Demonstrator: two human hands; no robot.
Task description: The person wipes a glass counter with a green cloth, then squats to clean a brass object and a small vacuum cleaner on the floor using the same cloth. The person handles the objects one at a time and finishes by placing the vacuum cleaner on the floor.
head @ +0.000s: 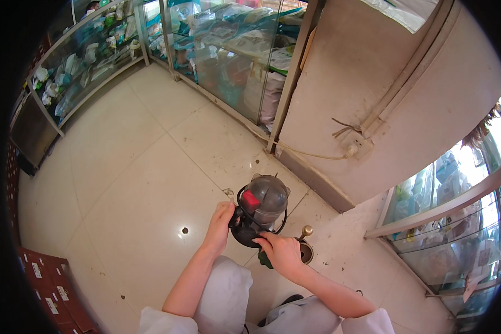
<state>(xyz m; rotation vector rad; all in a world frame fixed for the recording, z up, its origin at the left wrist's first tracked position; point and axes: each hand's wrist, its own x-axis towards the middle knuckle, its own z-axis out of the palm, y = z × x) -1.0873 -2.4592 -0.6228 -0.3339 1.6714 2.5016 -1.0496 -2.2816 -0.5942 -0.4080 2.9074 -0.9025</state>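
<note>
A small electric grinder with a smoky see-through domed lid, a red part and a rounded black part is before my knees. A black power cord loops around it. My left hand grips a black part on the grinder's left side; whether this is the body or the cord cannot be made out. With thumb and fingers, my right hand holds the edge of the rounded black part. Just beyond my right hand stands a brass mortar, partly hidden, with a knob-ended pestle in it.
A wall socket with a plugged-in cable is low on the wall ahead. Glass cabinets filled with bags line the back, and another glass cabinet stands right. Reddish-brown drawers are at lower left on the tiled floor.
</note>
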